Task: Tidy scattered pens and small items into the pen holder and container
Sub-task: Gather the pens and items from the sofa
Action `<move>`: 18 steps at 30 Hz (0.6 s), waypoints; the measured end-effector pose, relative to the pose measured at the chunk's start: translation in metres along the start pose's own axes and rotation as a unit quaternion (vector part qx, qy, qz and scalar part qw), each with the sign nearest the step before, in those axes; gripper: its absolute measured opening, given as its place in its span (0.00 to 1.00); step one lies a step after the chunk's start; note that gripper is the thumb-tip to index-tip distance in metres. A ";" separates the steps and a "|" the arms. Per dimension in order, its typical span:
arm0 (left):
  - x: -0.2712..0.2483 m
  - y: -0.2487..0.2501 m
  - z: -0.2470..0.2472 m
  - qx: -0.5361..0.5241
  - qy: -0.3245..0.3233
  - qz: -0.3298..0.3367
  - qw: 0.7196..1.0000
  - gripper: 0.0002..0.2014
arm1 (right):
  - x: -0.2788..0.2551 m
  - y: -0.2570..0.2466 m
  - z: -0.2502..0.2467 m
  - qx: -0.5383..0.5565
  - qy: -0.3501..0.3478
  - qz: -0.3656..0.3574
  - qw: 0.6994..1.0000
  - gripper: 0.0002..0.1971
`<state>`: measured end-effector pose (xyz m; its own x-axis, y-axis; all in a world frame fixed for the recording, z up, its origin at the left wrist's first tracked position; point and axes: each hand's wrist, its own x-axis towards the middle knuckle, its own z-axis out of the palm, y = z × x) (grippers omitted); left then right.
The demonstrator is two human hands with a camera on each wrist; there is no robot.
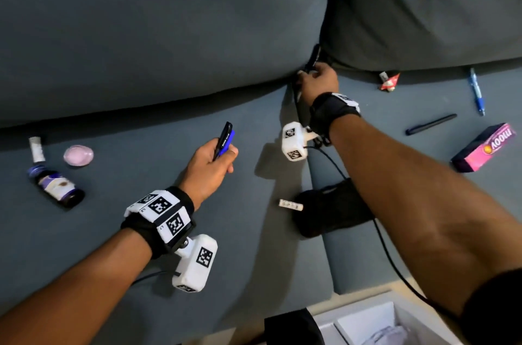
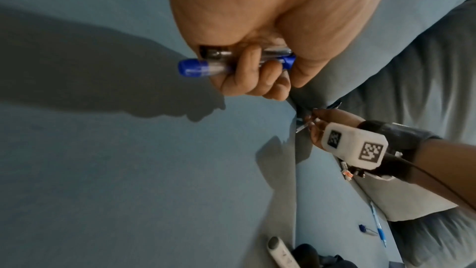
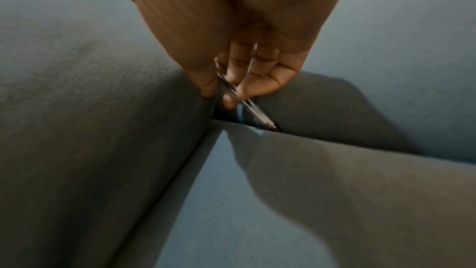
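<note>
My left hand [image 1: 210, 163] hovers over the blue-grey sofa seat [image 1: 141, 231] and grips two pens [image 1: 224, 139], one black and one blue, with their ends sticking out past the fingers [image 2: 257, 72]. My right hand [image 1: 317, 81] reaches to the crevice where the back cushions meet the seat. Its thumb and fingers [image 3: 231, 80] pinch a dark pen [image 3: 257, 113] whose far end is still tucked into the gap. A black mesh holder [image 1: 333, 207] lies on its side under my right forearm. A white container [image 1: 367, 322] sits at the bottom edge.
On the right of the seat lie a blue pen [image 1: 477, 93], a black pen [image 1: 430, 124], a pink box [image 1: 484, 146] and a red-white tube [image 1: 388, 81]. At the left are a dark bottle [image 1: 56, 185], a pink round item [image 1: 78, 155] and a white tube [image 1: 36, 149]. A small white piece [image 1: 291, 205] lies beside the holder.
</note>
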<state>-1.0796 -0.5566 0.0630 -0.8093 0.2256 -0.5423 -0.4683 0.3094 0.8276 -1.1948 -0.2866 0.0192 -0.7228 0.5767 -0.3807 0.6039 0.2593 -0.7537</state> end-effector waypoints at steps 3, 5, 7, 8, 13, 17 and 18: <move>0.013 0.013 0.032 -0.003 0.026 0.006 1.000 0.07 | -0.003 0.014 -0.008 0.049 -0.021 -0.021 0.998 0.04; 0.021 0.024 0.056 -0.007 0.034 0.012 0.999 0.08 | -0.029 0.015 -0.027 0.088 -0.050 -0.036 0.994 0.02; 0.026 0.035 0.080 -0.005 0.027 0.032 0.999 0.08 | -0.059 0.020 -0.050 0.103 -0.095 -0.062 0.988 0.02; 0.028 0.041 0.092 -0.001 0.021 0.043 0.999 0.08 | -0.074 0.022 -0.064 0.104 -0.118 -0.063 0.986 0.03; 0.034 0.060 0.155 0.084 -0.072 0.077 0.991 0.14 | -0.108 0.055 -0.109 0.087 -0.199 0.005 0.976 0.21; 0.037 0.064 0.197 0.147 -0.103 0.089 0.980 0.13 | -0.096 0.068 -0.156 0.005 -0.183 0.010 0.983 0.31; 0.038 0.066 0.206 0.158 -0.100 0.094 0.978 0.08 | -0.089 0.069 -0.172 -0.022 -0.169 0.001 0.985 0.30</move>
<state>-1.0679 -0.3374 0.0674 -0.7698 0.4733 -0.4283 -0.1586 0.5081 0.8465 -1.0313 -0.1867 0.0930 -0.7875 0.2889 -0.5445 0.6143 0.2956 -0.7316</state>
